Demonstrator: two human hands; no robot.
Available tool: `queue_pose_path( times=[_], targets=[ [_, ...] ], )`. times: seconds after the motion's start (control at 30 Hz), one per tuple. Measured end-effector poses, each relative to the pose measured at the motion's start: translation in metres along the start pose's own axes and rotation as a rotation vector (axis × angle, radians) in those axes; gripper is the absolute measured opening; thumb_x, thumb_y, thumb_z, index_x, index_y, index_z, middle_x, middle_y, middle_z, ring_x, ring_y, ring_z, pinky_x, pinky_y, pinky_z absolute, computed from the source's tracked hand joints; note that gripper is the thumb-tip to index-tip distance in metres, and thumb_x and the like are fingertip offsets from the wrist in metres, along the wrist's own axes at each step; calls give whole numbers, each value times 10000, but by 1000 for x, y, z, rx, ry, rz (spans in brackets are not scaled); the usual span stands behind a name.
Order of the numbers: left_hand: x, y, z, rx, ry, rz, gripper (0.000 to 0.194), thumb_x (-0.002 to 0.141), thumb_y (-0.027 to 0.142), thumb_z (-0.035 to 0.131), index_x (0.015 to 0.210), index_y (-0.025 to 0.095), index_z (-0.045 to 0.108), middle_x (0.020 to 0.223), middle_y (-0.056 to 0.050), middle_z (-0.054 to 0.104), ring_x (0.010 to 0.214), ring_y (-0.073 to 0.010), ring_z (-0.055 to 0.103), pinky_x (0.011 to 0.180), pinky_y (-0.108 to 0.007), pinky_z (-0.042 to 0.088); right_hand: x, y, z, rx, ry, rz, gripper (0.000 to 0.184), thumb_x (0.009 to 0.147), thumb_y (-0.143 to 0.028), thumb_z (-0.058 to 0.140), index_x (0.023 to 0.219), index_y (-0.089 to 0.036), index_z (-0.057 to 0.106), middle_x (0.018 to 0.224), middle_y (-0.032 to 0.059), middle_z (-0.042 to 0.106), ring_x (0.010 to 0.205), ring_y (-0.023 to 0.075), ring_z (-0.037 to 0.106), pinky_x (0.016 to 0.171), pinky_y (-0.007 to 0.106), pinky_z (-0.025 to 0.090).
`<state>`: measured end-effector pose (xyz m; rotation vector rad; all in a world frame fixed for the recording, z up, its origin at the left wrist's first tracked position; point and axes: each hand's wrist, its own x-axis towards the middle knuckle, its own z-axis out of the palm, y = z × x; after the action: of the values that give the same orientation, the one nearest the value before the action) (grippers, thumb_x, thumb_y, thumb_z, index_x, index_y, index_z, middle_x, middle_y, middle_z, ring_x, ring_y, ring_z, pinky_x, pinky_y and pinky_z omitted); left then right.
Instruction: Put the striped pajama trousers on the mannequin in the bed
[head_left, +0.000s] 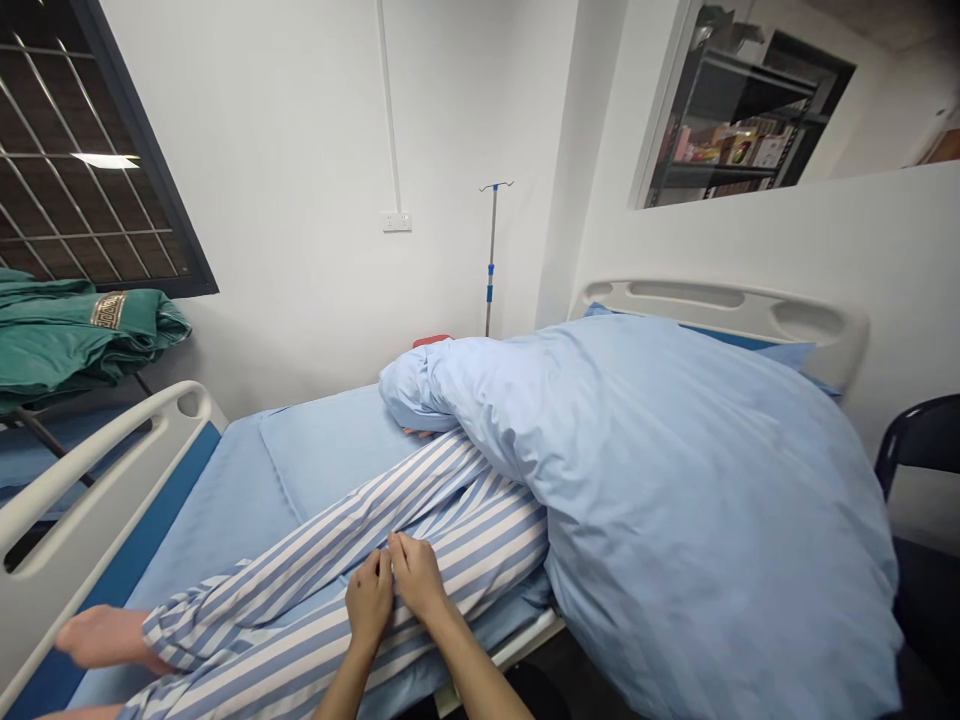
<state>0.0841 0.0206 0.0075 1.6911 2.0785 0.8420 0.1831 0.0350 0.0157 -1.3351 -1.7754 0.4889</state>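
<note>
Striped blue-and-white pajama trousers (480, 540) cover the legs of a person or manikin lying on the bed; I cannot tell which. My left hand (370, 600) is closed at the trouser leg nearer to me, its fingers curled in at the cloth. Right beside it, my right hand (417, 578) is also closed, pinching at the same leg, with the two hands nearly touching. A bare foot (112, 637) sticks out of the far trouser leg at the left. Over the upper body lies a puffy light blue quilt (675, 480), folded back from the legs and hanging over the near bedside.
The bed has a light blue sheet (330, 430), a footboard (112, 480) at left and a headboard (817, 320) at right. Behind it stands an IV pole (492, 240). Green cloth (67, 340) lies at far left, and a dark chair (919, 440) stands at right.
</note>
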Motion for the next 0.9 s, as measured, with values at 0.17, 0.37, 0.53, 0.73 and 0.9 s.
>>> queue_pose_path(
  times=[0.17,0.37,0.53,0.73,0.9],
  targets=[
    [7,6,-1,-88,33,32,320,830,364,321,609,211,495,634,-11,595,646,-140,520,609,-237,303,-3,10,-4,-80,5,-11,479,937,-355,224,670,-178,581,594,44,602,558,127,518,547,252,236],
    [14,39,8,-352,116,-4,386,838,429,290,541,207,398,499,22,466,530,-119,430,546,-233,307,-2,18,2,138,60,66,473,937,-377,210,675,-179,551,612,31,588,570,125,512,548,227,277],
    [3,40,29,-187,87,-43,300,842,320,334,636,197,513,618,-31,592,600,-141,513,579,-243,302,7,18,-6,314,118,196,480,907,-457,255,588,-183,488,535,5,514,514,120,449,512,227,291],
    [-2,34,34,-38,24,-8,293,859,305,298,674,207,503,652,-35,617,645,-154,549,590,-250,274,13,13,-37,113,52,56,480,922,-427,246,596,-185,503,534,-1,515,510,109,425,527,242,243],
    [1,40,32,-118,39,7,285,844,322,315,655,210,497,672,-32,611,664,-154,538,619,-257,296,6,31,-30,-21,73,48,517,930,-435,196,638,-183,540,571,35,572,543,129,494,541,248,248]
  ],
)
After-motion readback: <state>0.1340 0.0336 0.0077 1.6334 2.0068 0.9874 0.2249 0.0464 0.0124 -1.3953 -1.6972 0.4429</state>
